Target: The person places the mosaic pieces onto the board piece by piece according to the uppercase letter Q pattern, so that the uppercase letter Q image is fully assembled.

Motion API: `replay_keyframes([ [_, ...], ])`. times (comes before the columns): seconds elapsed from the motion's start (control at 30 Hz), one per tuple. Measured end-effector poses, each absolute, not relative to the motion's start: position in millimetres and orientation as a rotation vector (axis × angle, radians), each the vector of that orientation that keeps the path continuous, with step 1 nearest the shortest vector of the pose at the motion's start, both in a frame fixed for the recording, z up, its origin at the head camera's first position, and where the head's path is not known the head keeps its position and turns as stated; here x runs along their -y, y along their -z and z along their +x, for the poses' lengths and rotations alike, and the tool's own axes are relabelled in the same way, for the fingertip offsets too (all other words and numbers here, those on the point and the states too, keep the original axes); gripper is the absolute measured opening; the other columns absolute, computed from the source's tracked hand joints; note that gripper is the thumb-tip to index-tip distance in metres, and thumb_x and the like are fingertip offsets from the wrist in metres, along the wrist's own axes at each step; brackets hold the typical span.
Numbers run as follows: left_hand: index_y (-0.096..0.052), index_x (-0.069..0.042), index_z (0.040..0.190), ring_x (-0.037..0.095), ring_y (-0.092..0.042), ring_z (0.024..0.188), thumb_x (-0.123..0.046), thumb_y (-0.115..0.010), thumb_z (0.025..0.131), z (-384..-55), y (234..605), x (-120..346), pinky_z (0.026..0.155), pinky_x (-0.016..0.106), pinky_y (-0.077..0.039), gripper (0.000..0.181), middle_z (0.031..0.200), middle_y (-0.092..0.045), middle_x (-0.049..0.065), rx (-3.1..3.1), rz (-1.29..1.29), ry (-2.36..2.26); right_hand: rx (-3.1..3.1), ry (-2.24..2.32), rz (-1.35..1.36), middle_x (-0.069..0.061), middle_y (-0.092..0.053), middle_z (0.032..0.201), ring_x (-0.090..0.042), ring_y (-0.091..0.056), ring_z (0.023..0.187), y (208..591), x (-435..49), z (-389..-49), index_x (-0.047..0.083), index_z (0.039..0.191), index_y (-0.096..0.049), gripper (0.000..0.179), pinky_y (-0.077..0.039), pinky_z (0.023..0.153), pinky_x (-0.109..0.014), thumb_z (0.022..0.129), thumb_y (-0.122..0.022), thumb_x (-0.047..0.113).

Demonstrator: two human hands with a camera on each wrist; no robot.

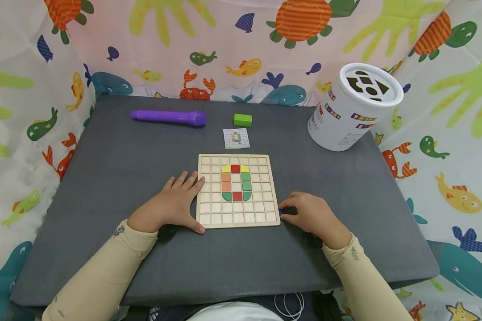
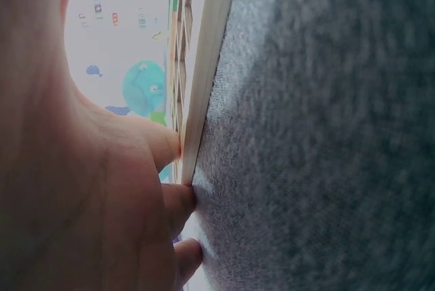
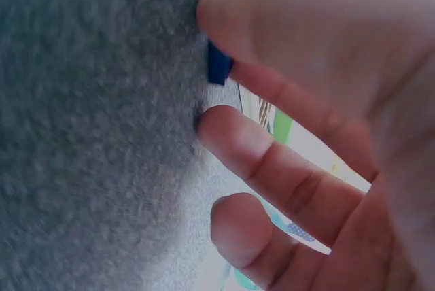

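Observation:
A wooden grid board [image 1: 261,218] lies flat on the grey table. Coloured pieces form a ring in its cells: yellow corners [image 1: 226,169], red tiles [image 1: 237,196], orange tiles on the left side, green pieces [image 1: 247,186] on the right and lower corners. My left hand [image 1: 170,205], fingers spread, rests along the board's left edge; its fingertips touch the wooden side [image 2: 204,100] in the left wrist view. Beside the lower right edge, my right hand [image 1: 313,216] pinches a small blue block [image 3: 217,66] between thumb and index finger, low at the cloth. The fingers partly hide that block.
Above the board lie a pattern card [image 1: 236,138] and a bright green block [image 1: 243,120]. A purple microphone-shaped stick [image 1: 168,117] lies at the back left. At the back right stands a white tub [image 1: 345,116] with shaped holes in its lid.

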State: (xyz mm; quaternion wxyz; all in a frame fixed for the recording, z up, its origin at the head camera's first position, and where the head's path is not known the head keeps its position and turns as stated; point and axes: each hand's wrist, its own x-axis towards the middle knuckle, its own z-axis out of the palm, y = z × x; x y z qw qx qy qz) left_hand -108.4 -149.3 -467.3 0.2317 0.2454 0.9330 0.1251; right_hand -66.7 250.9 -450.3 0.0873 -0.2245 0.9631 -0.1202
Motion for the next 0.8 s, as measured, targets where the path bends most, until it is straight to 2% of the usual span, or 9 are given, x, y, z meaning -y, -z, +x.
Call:
replay_keyframes([
  [0.13, -0.011, -0.010, 0.173, 0.045, 0.003, 0.161, -0.082, -0.087, 0.061, -107.8, 467.4, 151.2, 0.124, 0.069, -0.002, 0.154, 0.177, -0.002, 0.019, -2.560, 0.688, -0.385, -2.880, 0.381, -0.653, 0.003, -0.073, 0.107, -0.012, -0.061, 0.077, 450.3, -248.9, -64.8, 0.019, 0.113, -0.084, 0.027, -0.053, 0.065, -0.037, 0.089, -0.080, 0.007],
  [0.2, -0.012, -0.009, 0.173, 0.046, 0.001, 0.161, -0.081, -0.088, 0.062, -107.3, 465.3, 151.5, 0.124, 0.069, -0.003, 0.153, 0.177, -0.003, 0.020, -2.563, 0.693, -0.395, -2.885, 0.387, -0.633, 0.002, -0.073, 0.107, -0.012, -0.059, 0.076, 450.3, -248.2, -64.6, 0.018, 0.114, -0.084, 0.032, -0.051, 0.064, -0.036, 0.087, -0.075, 0.003],
  [0.33, -0.013, -0.009, 0.172, 0.046, -0.001, 0.161, -0.081, -0.088, 0.062, -106.5, 461.5, 151.4, 0.124, 0.069, -0.004, 0.152, 0.177, -0.005, 0.020, -2.572, 0.698, -0.387, -2.917, 0.377, -0.599, 0.002, -0.074, 0.107, -0.012, -0.062, 0.079, 451.0, -247.1, -65.0, 0.018, 0.115, -0.085, 0.033, -0.054, 0.067, -0.037, 0.086, -0.076, 0.004],
  [0.47, -0.013, -0.009, 0.172, 0.047, -0.001, 0.161, -0.081, -0.088, 0.062, -105.9, 459.7, 151.1, 0.124, 0.069, -0.005, 0.152, 0.177, -0.005, 0.021, -2.575, 0.697, -0.384, -2.949, 0.368, -0.577, 0.005, -0.073, 0.100, -0.011, -0.059, 0.076, 451.7, -246.2, -66.0, 0.019, 0.113, -0.085, 0.035, -0.052, 0.063, -0.037, 0.084, -0.074, 0.002],
  [0.7, -0.014, -0.008, 0.172, 0.047, -0.001, 0.161, -0.080, -0.089, 0.063, -105.5, 460.3, 150.1, 0.124, 0.069, -0.005, 0.151, 0.177, -0.005, 0.021, -2.574, 0.693, -0.390, -2.978, 0.336, -0.577, 0.003, -0.074, 0.102, -0.017, -0.067, 0.084, 453.6, -244.9, -65.2, 0.017, 0.115, -0.084, 0.025, -0.058, 0.072, -0.044, 0.089, -0.081, 0.017],
  [0.8, -0.014, -0.008, 0.172, 0.047, -0.001, 0.161, -0.080, -0.089, 0.062, -105.5, 460.0, 150.1, 0.124, 0.069, -0.005, 0.151, 0.176, -0.006, 0.022, -2.575, 0.691, -0.392, -2.986, 0.338, -0.568, 0.002, -0.075, 0.104, -0.018, -0.068, 0.084, 453.1, -244.2, -65.0, 0.017, 0.115, -0.084, 0.025, -0.058, 0.071, -0.045, 0.091, -0.081, 0.016],
])
